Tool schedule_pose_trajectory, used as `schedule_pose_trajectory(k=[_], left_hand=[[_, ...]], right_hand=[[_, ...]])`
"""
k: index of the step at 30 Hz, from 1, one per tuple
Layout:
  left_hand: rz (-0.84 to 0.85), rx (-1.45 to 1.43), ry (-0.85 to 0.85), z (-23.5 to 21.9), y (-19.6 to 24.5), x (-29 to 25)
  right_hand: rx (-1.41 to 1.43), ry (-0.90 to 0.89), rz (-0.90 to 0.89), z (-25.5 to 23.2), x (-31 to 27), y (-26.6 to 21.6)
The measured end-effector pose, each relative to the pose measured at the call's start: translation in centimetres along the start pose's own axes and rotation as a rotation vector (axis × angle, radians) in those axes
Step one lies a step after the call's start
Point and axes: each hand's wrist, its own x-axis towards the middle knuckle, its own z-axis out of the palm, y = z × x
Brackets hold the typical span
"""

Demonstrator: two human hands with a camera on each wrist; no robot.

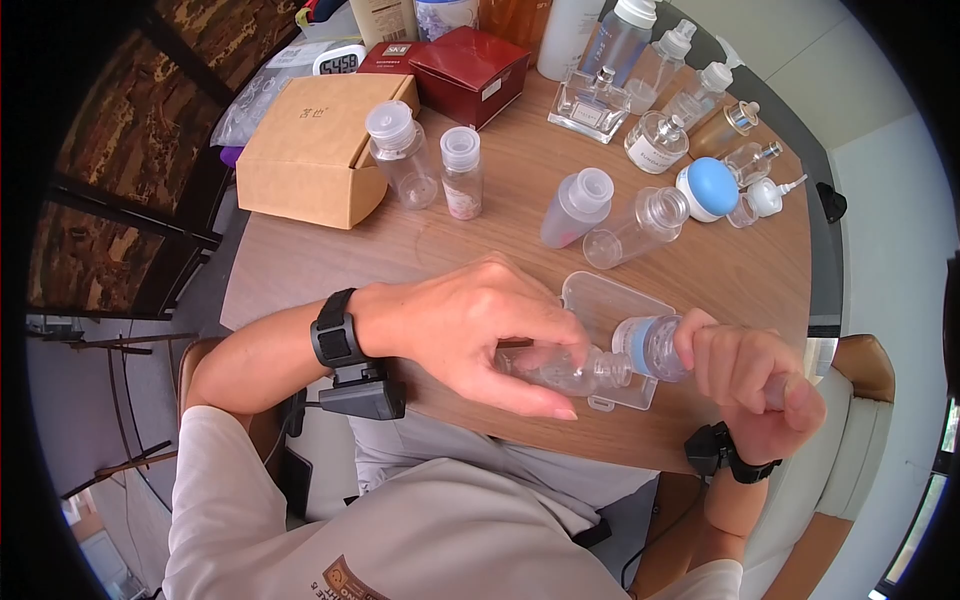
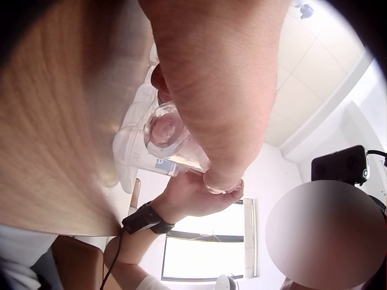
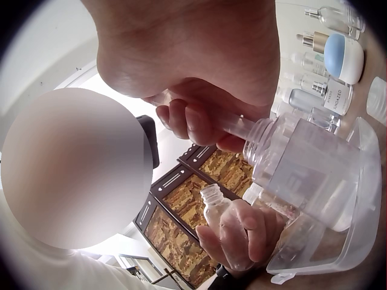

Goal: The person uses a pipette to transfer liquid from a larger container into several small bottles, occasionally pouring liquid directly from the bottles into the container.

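My left hand [image 1: 490,325] curls round a clear bottle [image 1: 570,370] that leans on its side in the head view. Its threaded, uncapped neck [image 3: 211,193] shows in the right wrist view. Another clear bottle [image 3: 314,169], with a faint purplish tint and a blue band in the head view, stands in a shallow clear plastic tray [image 3: 363,241]. Above it, my right hand [image 1: 750,365] has its fingers curled round a slim clear tube-like piece [image 3: 237,125], whose lower end meets the bottle's threaded neck. My palm hides the upper end of this piece.
Beyond the tray stand a translucent bottle [image 1: 578,210] and an uncapped clear jar [image 1: 640,228]. Capped bottles [image 1: 462,175], a cardboard box [image 1: 310,150] and a dark red box [image 1: 470,75] stand at the left. Perfume bottles and a blue-lidded jar [image 1: 712,188] line the right edge.
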Motion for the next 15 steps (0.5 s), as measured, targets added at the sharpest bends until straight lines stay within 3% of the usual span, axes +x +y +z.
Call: schedule_pose_trajectory(k=[15], left_hand=[[-0.009,0.002,0.005,0.04,0.02,-0.08]], right_hand=[[0.001,-0.004,0.001,0.00,0.04,-0.01]])
